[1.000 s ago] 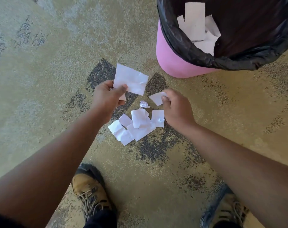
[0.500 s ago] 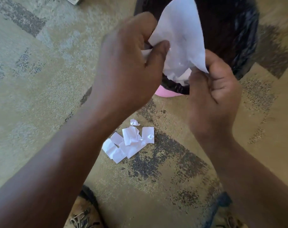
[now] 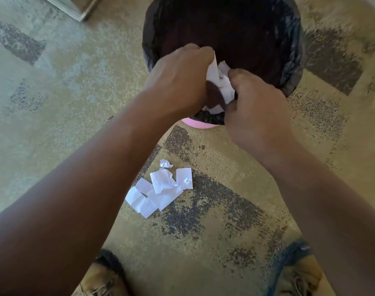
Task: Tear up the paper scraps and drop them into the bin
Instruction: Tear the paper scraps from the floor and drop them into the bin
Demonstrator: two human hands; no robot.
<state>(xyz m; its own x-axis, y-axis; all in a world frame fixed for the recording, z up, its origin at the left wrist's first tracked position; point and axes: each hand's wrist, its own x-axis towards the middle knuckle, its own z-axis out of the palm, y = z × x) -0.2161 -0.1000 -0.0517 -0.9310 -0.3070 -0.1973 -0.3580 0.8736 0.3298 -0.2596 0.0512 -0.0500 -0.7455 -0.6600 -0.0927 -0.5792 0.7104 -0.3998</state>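
The person is tearing a white paper sheet (image 3: 222, 82) over the black-lined bin (image 3: 293, 67), the left hand (image 3: 178, 82) and right hand (image 3: 255, 105) both pinching it. Next, they likely need releasing, then fetching the scraps (image 3: 161, 189) lying on the carpet (image 3: 54, 82).

Thin matt white paper scraps (image 3: 161, 189) on rough speckled tan carpet (image 3: 214, 221); crinkly glossy black plastic bin liner (image 3: 293, 60) over smooth pink plastic bin (image 3: 200, 124).
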